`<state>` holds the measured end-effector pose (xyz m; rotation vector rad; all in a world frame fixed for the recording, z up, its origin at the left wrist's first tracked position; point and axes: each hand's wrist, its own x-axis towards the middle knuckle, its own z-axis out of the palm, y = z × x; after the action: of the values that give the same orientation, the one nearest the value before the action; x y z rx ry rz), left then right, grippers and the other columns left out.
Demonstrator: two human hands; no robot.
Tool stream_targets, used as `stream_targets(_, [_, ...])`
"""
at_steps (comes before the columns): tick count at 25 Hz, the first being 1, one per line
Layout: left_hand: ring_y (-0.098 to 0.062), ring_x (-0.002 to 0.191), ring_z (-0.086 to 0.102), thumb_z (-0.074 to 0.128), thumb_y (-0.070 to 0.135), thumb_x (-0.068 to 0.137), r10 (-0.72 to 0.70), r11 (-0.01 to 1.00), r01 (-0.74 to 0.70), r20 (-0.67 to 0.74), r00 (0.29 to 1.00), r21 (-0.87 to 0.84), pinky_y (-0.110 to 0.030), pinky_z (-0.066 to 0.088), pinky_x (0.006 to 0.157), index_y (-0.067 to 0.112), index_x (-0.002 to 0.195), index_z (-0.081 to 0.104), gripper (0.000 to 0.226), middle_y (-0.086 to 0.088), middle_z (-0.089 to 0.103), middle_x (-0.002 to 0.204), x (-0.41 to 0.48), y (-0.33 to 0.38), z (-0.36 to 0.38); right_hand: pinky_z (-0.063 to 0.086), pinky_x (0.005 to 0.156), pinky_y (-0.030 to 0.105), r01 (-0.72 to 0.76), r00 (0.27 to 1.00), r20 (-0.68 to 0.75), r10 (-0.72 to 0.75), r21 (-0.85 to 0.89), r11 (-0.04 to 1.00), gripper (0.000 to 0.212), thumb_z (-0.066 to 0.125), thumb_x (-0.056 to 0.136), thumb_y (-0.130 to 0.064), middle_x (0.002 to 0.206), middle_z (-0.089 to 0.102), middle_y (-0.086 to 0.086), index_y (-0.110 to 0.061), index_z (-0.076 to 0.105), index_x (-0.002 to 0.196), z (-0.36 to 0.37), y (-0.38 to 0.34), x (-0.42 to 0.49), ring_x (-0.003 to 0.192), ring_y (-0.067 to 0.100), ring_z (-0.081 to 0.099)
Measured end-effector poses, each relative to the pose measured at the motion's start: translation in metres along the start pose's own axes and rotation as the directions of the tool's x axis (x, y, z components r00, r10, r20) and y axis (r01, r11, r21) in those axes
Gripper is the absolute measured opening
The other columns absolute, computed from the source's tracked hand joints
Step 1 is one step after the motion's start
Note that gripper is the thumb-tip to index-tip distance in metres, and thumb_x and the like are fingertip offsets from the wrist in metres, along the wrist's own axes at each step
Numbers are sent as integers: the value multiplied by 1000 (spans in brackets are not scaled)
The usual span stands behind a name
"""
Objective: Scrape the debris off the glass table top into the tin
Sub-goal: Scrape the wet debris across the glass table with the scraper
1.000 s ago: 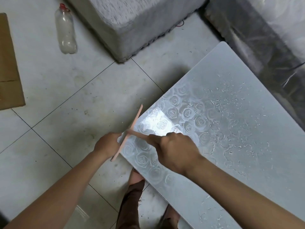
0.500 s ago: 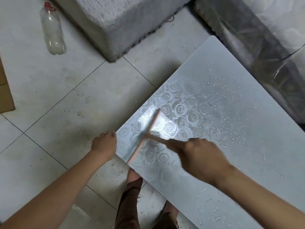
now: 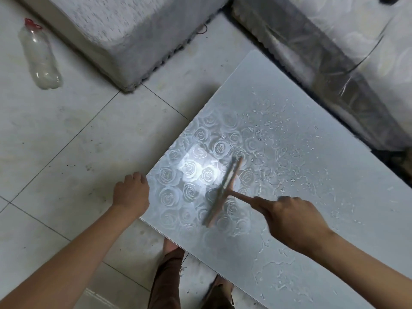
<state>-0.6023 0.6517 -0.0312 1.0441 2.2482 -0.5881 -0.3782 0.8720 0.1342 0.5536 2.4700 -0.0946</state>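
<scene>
Right hand [image 3: 292, 221] gripping scraper [image 3: 225, 192] on glass table [image 3: 347, 215], left hand [image 3: 131, 192] curled, grasp unclear, bottle [image 3: 40, 54] on floor [image 3: 78, 141]

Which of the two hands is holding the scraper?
The right hand grips the scraper by its handle, over the table. The left hand is curled at the table's edge, away from the scraper.

Wet debris [image 3: 287, 139] on rose-patterned glass table top [image 3: 347, 210]

The left hand [image 3: 131, 192] is curled up, fingers tucked out of sight. The right hand [image 3: 292, 221] grips a thin pink T-shaped scraper [image 3: 224, 190].
</scene>
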Motion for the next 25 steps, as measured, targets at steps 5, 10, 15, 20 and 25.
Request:
stream_targets(5, [-24, 137, 28, 46, 13, 87, 133, 989, -139, -131, 982, -44, -33, 39, 98, 3, 147, 18, 66, -11, 16, 155, 24, 27, -21, 34, 59, 32, 138, 990, -38, -135, 97, 986, 42, 42, 96, -27, 70, 46, 6, -44, 39, 134, -12, -39, 67, 77, 35, 60])
stream_targets(10, [-21, 147, 6, 42, 13, 91, 224, 974, -220, -107, 969, 44, -35, 26, 113, 3, 150, 8, 70, -9, -6, 160, 42, 42, -36, 44, 68, 33, -12, 996, 88, 2, 111, 994, 37, 36, 99, -36, 96, 64, 7, -47, 37, 134, 6, 34, 39, 88, 31, 62])
stream_targets(15, [-18, 148, 0, 39, 13, 92, 248, 967, -239, -102, 963, 88, -38, 18, 116, 5, 151, 6, 67, -7, -10, 160, 57, 50, -51, 39, 62, 30, -14, 998, 54, 12, 31, 999, 35, 29, 100, -45, 91, 65, 4, -45, 43, 132, -17, 77, 32, 84, 29, 63])
stream_targets(20, [-18, 148, 0, 36, 15, 93, 229, 968, -216, -102, 968, 127, -38, 16, 117, 6, 151, 6, 66, -7, -10, 160, 71, 54, -58, 38, 65, 32, 158, 987, -22, -157, 100, 982, 33, 36, 97, -45, 97, 66, 7, -39, 55, 123, -42, 42, 120, 88, 33, 61])
stream_targets(25, [-23, 148, 2, 36, 15, 94, 242, 963, -226, -100, 965, 148, -38, 19, 116, 3, 150, 2, 67, -13, -8, 160, 84, 60, -78, 51, 79, 36, -93, 992, 103, 80, 136, 986, 35, 36, 98, -44, 113, 66, 3, -46, 46, 132, -22, 113, 82, 100, 29, 62])
